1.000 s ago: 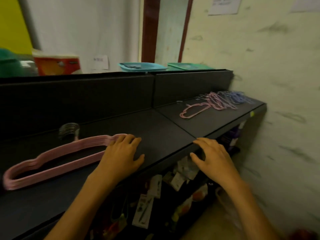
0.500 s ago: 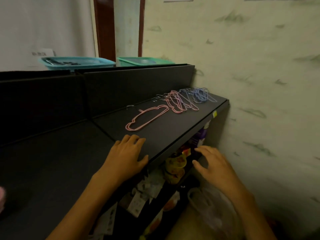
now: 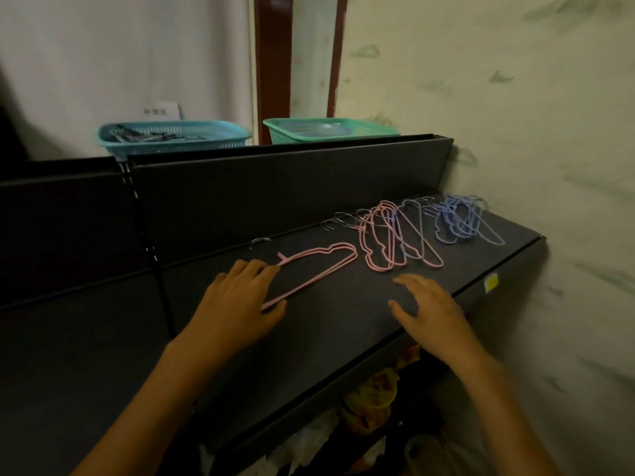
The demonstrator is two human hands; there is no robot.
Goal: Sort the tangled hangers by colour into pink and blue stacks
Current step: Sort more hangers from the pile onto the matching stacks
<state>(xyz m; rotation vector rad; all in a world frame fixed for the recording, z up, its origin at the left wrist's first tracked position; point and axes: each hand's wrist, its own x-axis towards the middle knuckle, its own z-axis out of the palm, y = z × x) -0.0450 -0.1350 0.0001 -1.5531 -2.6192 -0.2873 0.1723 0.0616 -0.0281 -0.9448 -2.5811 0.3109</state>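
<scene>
L hand flat on lone pink hanger; R hand spread on shelf.

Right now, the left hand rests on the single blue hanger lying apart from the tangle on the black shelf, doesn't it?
Not quite: the single hanger under the left hand is pink, not blue, as the head view shows. It does lie apart from the tangle on the black shelf.

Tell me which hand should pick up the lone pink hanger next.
Left. The left hand already lies over the lone pink hanger; the right hand is off to its side, touching nothing.
</scene>
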